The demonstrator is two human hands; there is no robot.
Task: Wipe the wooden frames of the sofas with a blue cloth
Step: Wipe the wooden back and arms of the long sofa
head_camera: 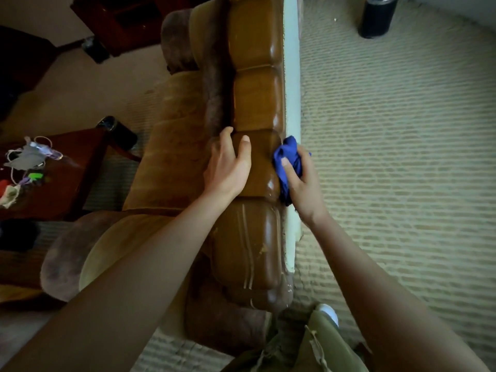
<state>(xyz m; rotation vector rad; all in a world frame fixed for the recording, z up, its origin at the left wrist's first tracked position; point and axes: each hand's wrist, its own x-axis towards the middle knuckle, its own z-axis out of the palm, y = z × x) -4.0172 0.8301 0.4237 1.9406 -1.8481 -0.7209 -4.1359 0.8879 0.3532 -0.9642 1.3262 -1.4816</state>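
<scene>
1. Ribbed beige carpet (389, 157) is seen from above, covering the floor on both sides of a brown sofa (171, 157) that runs up the middle of the view.
2. Along the sofa's top edge, a glossy wooden frame (255, 98) is shown, carved into rounded blocks, with pale scratches on the block nearest the camera.
3. The left hand (228, 167) is laid flat on the frame; its fingers are spread and nearly straight, with the thumb on the wood and the fingertips reaching over the frame's edge toward the cushions. Nothing is held by it.
4. The right hand (300, 181) is placed at the frame's outer edge, just beside the left hand. Its fingers are curled around a bunched blue cloth (287, 159), and the thumb is pressed across the cloth's front.
5. The cloth is pressed against the frame's outer side, next to a pale strip on the sofa's back.
6. A dark wooden table (67, 178) with scattered small items is seen well apart from the frame, beyond the seat.
7. A dark cylindrical container (378, 14) stands on the carpet, well away from the frame, on the cloth's side.
</scene>
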